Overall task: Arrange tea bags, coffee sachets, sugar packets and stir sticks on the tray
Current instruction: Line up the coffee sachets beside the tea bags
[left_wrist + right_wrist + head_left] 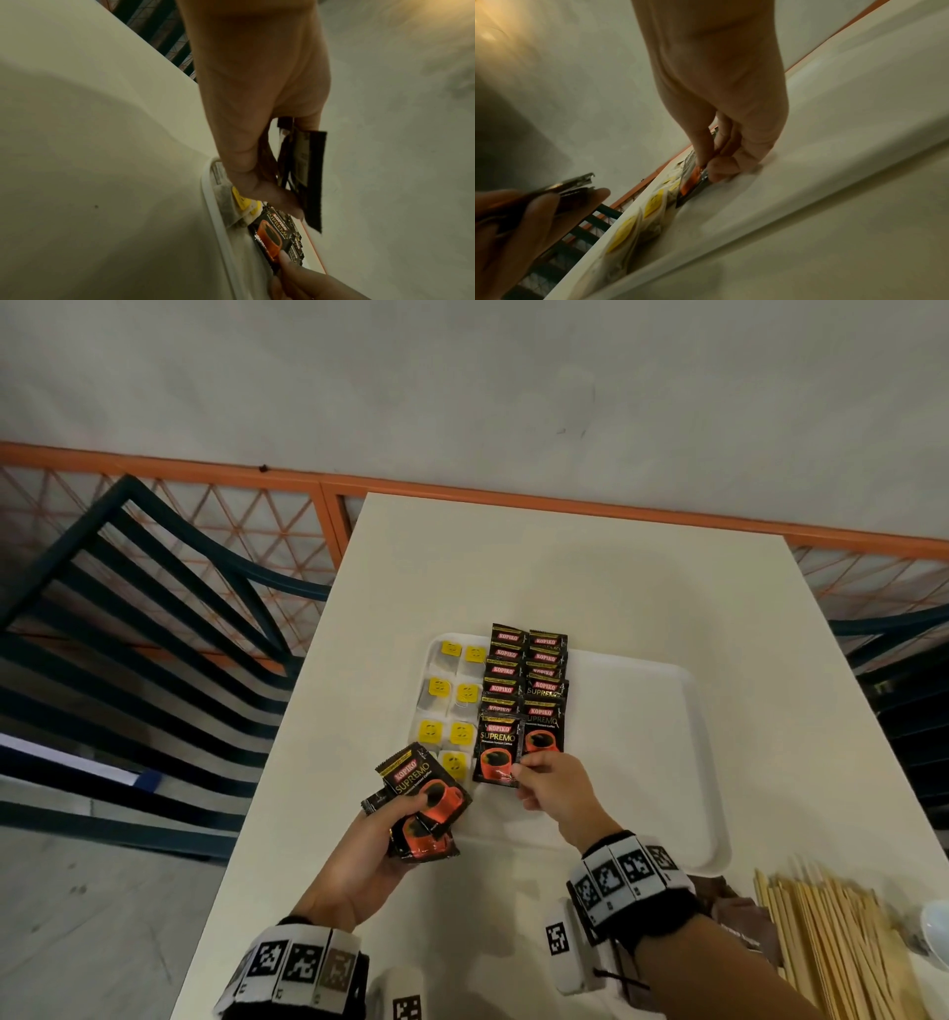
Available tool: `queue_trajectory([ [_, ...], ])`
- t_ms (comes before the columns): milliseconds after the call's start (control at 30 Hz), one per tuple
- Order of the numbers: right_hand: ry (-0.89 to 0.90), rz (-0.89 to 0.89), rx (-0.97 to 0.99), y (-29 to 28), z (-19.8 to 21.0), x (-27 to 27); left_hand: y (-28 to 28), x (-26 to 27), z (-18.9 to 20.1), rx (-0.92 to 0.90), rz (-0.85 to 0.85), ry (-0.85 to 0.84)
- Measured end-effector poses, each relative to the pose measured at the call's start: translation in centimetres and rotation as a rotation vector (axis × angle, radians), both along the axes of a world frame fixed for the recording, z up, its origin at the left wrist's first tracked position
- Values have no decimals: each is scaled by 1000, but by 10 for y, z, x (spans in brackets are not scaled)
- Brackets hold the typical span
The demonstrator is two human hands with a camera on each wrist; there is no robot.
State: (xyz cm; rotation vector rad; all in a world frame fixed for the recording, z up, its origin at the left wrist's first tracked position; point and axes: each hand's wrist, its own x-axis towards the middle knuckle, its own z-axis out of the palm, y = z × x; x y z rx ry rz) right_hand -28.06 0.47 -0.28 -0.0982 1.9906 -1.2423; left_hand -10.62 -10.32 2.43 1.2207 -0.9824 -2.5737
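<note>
Two columns of Kopiko Supremo coffee sachets [526, 680] laid overlapping down the white tray [703, 762], just right of two columns of yellow-tagged tea bags [452, 695] at the tray's left end. Nearest sachet of the left column [497, 747] pinched at its near right corner between thumb and forefinger of the right hand [552, 791], lying flat on the tray; same pinch seen from the right wrist view, remaining fingers curled under against the tray floor. Small fan of further coffee sachets [423, 806] gripped in the left hand [369, 860], thumb pressed across the top one, fingers curled beneath, held over the tray's near left corner and the table edge. Seen edge-on in the left wrist view, same bundle [306, 172] clamped between thumb and fingers. Bundle of wooden stir sticks [842, 942] lying on the white table [565, 567] near the right forearm, outside the tray, with brown packets [739, 916] just beside them, partly hidden by the wrist band. Right half of the tray bare. Dark slatted chair [133, 608] at the table's left.
</note>
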Motion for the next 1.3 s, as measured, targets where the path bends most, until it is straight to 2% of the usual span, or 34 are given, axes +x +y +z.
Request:
queue_trajectory([
  [233,152,-9,85,-6,-10,3,4,-1,0,-4,29,12],
  [467,244,7,127,-5,-15,4,7,-3,5,-85,-13,11],
  [533,301,57,150,-4,-5,8,8,-3,6,-101,-24,11],
  [600,305,155,94,-4,7,13,10,-4,7,-114,-40,6],
  [733,152,372,-113,4,26,25,13,-6,7,-145,-73,-3],
  [833,139,416,-129,13,27,24,16,-7,8,-166,-98,-14],
  [1033,-18,331,-117,30,23,10,16,-9,4,-137,-68,-16],
  [1167,-84,76,-126,40,20,-7,14,-9,4,-80,-68,27],
  [1300,-14,-99,-44,45,10,-21,14,-9,5,-67,-52,61],
])
